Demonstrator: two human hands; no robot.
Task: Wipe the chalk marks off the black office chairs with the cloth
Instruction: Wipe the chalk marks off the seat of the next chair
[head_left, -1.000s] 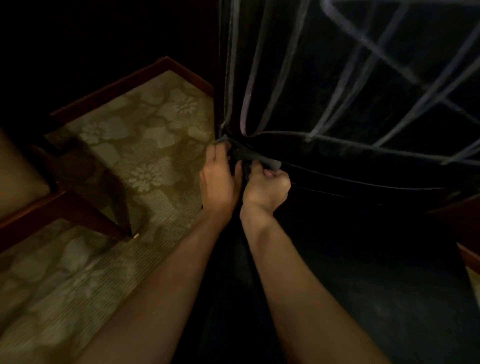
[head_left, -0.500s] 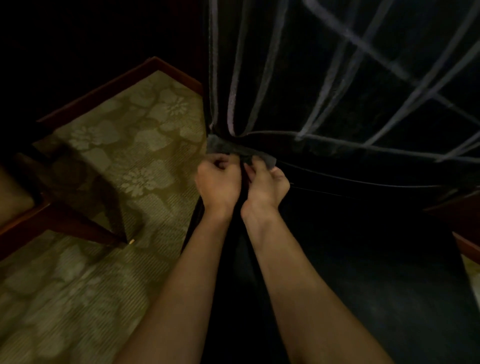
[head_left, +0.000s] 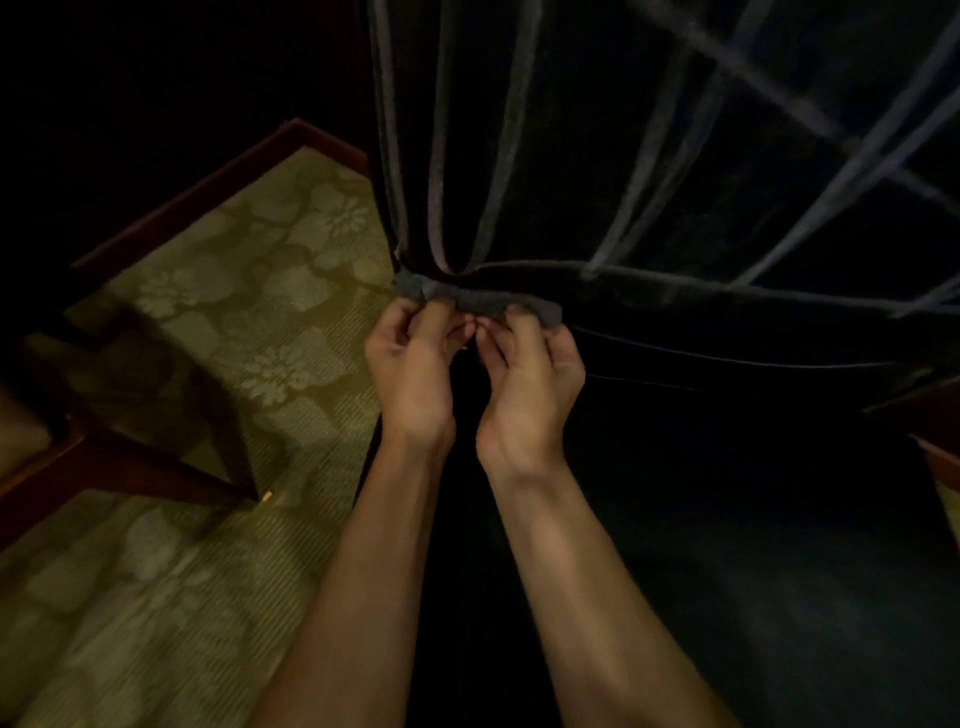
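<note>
The left hand (head_left: 410, 364) and right hand (head_left: 530, 369) are each pinching the small grey fabric cloth (head_left: 475, 301), bunched at the chalk-striped black velvety office chair (head_left: 675, 171)'s seat crease. It is looking soft, light and limp, so gripping it wadded seems best.

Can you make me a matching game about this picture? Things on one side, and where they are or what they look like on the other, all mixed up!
Things:
1. cloth
2. chair back
3. carpet
4. seat

Descriptions:
A. green with flowers
B. plain dark, no lines to be seen
C. crossed with pale chalk lines
D. grey, pinched by the left hand and the right hand

Pairs: 1-D, 2-C, 3-A, 4-B
</note>
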